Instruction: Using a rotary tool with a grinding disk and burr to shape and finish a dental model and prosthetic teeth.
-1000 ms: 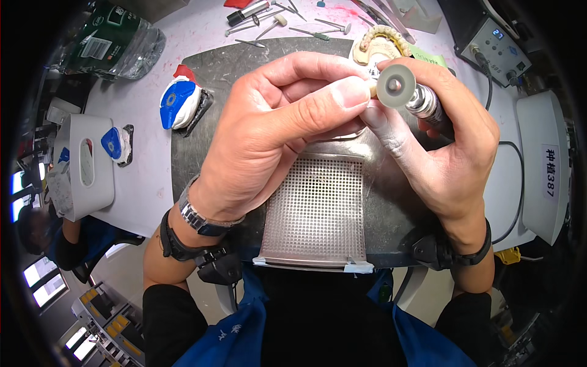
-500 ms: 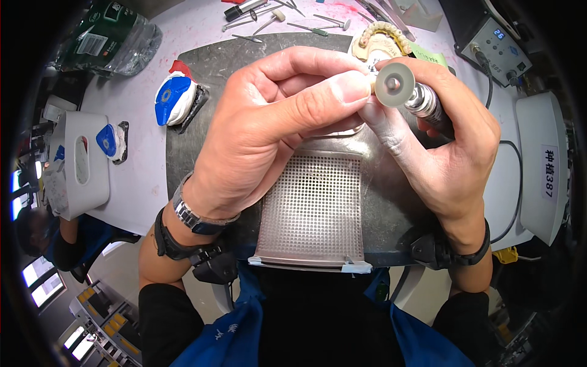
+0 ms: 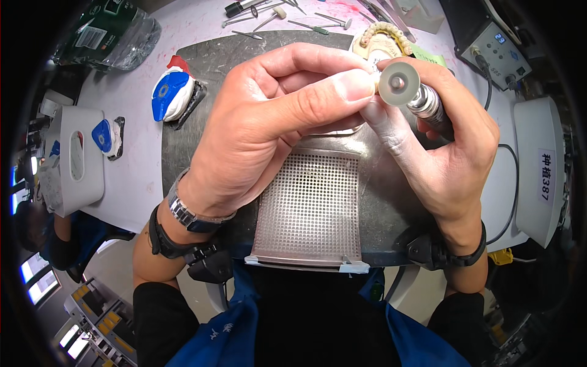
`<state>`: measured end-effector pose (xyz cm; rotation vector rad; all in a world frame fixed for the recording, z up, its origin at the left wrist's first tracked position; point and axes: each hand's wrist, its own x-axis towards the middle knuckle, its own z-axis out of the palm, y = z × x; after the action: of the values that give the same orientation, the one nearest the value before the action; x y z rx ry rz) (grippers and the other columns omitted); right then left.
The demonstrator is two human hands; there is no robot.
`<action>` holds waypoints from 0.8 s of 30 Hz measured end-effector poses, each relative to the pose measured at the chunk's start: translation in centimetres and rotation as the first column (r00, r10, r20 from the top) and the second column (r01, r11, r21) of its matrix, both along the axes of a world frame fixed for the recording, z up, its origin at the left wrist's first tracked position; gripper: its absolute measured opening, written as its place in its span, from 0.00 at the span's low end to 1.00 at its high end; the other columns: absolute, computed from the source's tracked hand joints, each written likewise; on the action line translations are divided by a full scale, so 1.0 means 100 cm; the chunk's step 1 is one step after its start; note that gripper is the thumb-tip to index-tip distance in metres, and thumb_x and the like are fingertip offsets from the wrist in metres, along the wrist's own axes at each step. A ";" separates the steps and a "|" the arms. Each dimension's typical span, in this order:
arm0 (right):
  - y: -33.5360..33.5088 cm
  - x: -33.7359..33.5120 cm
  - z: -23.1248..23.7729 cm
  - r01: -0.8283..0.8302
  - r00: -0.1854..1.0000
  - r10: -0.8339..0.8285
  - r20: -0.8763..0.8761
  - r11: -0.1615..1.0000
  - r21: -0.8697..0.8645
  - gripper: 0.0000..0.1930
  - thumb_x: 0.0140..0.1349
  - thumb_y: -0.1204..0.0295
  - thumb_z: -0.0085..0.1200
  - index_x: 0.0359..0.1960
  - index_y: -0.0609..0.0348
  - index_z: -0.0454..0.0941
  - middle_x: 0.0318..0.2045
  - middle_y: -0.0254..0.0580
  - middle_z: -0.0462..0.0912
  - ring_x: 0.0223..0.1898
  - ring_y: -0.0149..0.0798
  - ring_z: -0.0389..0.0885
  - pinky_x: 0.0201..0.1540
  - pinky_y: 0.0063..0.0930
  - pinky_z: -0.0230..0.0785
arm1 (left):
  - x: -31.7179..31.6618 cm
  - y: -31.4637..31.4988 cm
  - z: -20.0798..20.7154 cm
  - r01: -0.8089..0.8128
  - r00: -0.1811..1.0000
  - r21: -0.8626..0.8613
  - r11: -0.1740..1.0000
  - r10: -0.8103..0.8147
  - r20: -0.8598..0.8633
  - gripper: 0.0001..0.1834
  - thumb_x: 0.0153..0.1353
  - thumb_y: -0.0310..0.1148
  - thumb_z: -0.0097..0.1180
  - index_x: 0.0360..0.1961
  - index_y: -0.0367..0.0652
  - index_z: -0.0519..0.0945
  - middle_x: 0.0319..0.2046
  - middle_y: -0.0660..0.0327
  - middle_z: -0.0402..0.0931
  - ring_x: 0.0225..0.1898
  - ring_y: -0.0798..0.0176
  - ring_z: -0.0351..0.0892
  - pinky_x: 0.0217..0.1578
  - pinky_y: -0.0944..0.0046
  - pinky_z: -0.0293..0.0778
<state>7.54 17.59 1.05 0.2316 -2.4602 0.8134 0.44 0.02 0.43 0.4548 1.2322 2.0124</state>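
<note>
My left hand (image 3: 260, 116) pinches a small tooth-coloured piece (image 3: 375, 84) between thumb and fingertips; it looks like a dental crown, though most of it is hidden. My right hand (image 3: 455, 150) is wrapped round a rotary handpiece (image 3: 430, 105). A grey-green polishing wheel (image 3: 399, 84) on the handpiece's tip sits right beside the piece; whether they touch I cannot tell. Both hands meet above a perforated metal grille (image 3: 309, 208) set in the dark work board (image 3: 388, 202). Beyond my fingers stands a dental arch model (image 3: 382, 38) on a pale base.
Two blue-and-white mounted models (image 3: 170, 95) stand on the left near a white bin (image 3: 92, 165). Burs and polishing tools (image 3: 269, 18) lie at the back. A control box (image 3: 498, 52) with a lit display and cable is back right. A large plastic bottle (image 3: 104, 37) is far left.
My hands keep nearly the same pose, with the wheel a touch further right beside the piece. The surroundings have shifted slightly left in view. The control box's display reading differs.
</note>
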 end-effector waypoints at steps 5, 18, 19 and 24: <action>0.000 0.001 0.001 -0.014 1.000 0.014 -0.021 1.000 -0.019 0.14 0.46 0.74 0.64 0.35 0.65 0.77 0.27 0.38 0.80 0.27 0.25 0.75 0.29 0.15 0.65 | 0.000 0.002 0.001 0.000 1.000 0.007 1.000 0.000 0.004 0.11 0.59 0.30 0.51 0.41 0.36 0.71 0.39 0.52 0.76 0.42 0.65 0.77 0.45 0.67 0.74; 0.008 -0.001 -0.002 -0.141 0.984 0.151 -0.097 0.985 0.102 0.15 0.43 0.76 0.65 0.34 0.65 0.78 0.29 0.39 0.81 0.26 0.29 0.78 0.28 0.18 0.68 | -0.002 0.000 0.000 0.054 0.998 0.037 0.998 -0.055 0.023 0.09 0.62 0.30 0.49 0.41 0.37 0.71 0.40 0.55 0.75 0.42 0.66 0.76 0.45 0.68 0.75; 0.003 0.000 -0.001 -0.129 0.982 0.136 -0.134 0.990 0.054 0.15 0.43 0.76 0.66 0.35 0.65 0.78 0.29 0.39 0.81 0.24 0.28 0.77 0.25 0.17 0.66 | -0.002 -0.001 -0.002 0.048 0.999 0.031 0.998 -0.049 0.021 0.09 0.62 0.30 0.49 0.41 0.37 0.71 0.40 0.55 0.75 0.42 0.66 0.76 0.45 0.68 0.75; 0.009 -0.005 -0.007 -0.208 0.878 0.225 -0.422 0.974 0.086 0.13 0.43 0.82 0.63 0.33 0.66 0.78 0.26 0.41 0.82 0.16 0.26 0.71 0.17 0.15 0.60 | 0.000 0.004 -0.001 0.093 0.995 0.035 0.995 -0.095 0.030 0.12 0.61 0.29 0.49 0.45 0.36 0.70 0.41 0.56 0.74 0.44 0.65 0.76 0.46 0.68 0.74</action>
<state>7.06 18.48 0.36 0.6414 -2.0530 0.7139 0.47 0.38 0.29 0.4870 1.1385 1.9559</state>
